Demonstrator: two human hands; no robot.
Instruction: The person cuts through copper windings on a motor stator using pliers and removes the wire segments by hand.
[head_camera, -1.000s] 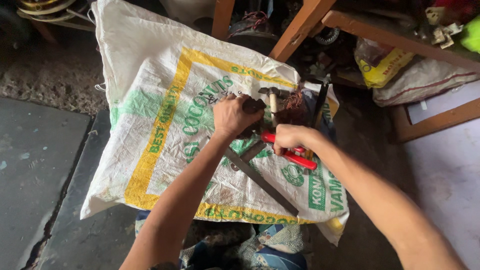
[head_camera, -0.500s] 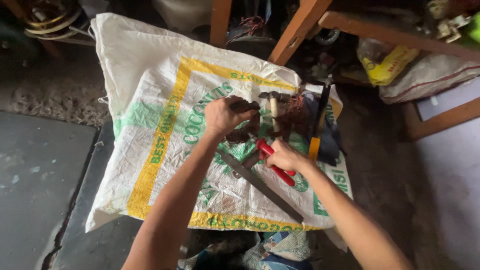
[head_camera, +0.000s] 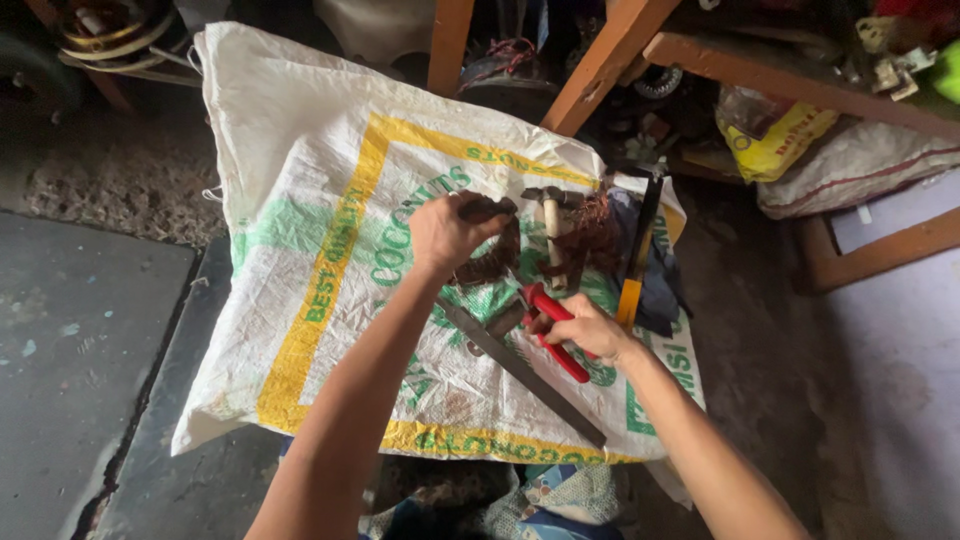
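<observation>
Two hands work over a woven plastic sack (head_camera: 300, 200): left hand (head_camera: 447, 232) grips a dark wire bundle (head_camera: 490, 262), right hand (head_camera: 585, 328) closes around red-handled pliers (head_camera: 553, 330) beside a flat metal file (head_camera: 520, 372).

Red-handled pliers (head_camera: 556, 335) in hand beside a dark tangled wire clump (head_camera: 492, 262), on the sack.
</observation>
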